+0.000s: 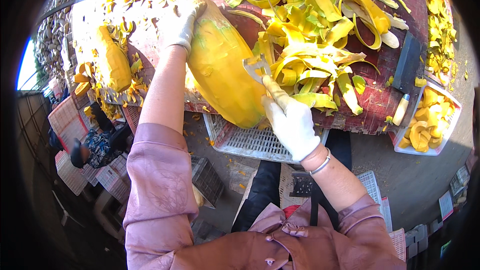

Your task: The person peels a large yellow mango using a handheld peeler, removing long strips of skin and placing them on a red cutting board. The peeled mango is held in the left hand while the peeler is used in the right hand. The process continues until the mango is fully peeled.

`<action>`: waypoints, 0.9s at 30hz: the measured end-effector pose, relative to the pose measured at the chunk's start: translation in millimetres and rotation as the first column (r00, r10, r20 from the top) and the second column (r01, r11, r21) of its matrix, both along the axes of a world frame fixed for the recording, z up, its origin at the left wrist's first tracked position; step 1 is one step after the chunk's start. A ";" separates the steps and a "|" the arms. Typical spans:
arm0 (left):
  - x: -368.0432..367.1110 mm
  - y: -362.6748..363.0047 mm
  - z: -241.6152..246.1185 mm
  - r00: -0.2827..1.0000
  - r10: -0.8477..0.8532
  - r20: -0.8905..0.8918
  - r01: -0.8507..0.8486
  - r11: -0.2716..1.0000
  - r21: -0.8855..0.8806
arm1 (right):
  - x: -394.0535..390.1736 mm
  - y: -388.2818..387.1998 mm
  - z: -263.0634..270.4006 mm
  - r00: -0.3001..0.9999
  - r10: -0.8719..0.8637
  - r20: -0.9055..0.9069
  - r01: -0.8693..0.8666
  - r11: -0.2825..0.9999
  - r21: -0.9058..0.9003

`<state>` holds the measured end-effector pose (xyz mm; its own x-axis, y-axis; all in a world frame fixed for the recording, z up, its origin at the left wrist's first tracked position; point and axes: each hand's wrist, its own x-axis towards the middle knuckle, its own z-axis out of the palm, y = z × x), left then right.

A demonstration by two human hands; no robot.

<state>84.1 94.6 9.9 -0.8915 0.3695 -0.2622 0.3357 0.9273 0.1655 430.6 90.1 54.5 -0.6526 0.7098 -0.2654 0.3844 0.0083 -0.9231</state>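
Observation:
A large yellow pumpkin [221, 67], its skin mostly pared away, lies lengthwise over the near edge of the red work table [378, 97]. My left hand [183, 22], in a white glove, grips its far stem end. In my gloved right hand [290, 123] is a peeler [258, 68] with a wooden handle. Its metal head is at the pumpkin's right side; whether the blade touches the flesh I cannot tell. Long curled strips of peel [311, 60] are heaped just right of the pumpkin.
A cleaver [408, 63] lies at the table's right edge, beside a white basket [438, 150] of pumpkin pieces. Another peeled pumpkin [112, 60] rests on the left. Below the table edge stands a plastic crate [247, 148]. A person [93, 146] sits at lower left among crates.

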 end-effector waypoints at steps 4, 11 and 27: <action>-9.2 -3.6 -9.8 0.997 0.030 0.067 -0.039 0.989 0.139 | -103.2 68.9 -27.0 0.935 0.322 0.150 -0.355 0.859 0.370; 11.5 6.6 6.1 0.983 0.073 0.166 -0.113 0.963 0.244 | -80.1 54.7 -14.5 0.909 0.338 0.242 -0.393 0.890 0.233; -7.3 -2.5 -10.0 0.973 0.083 0.217 -0.145 0.947 0.286 | -105.8 76.3 -63.2 0.895 0.424 0.142 -0.430 0.730 0.532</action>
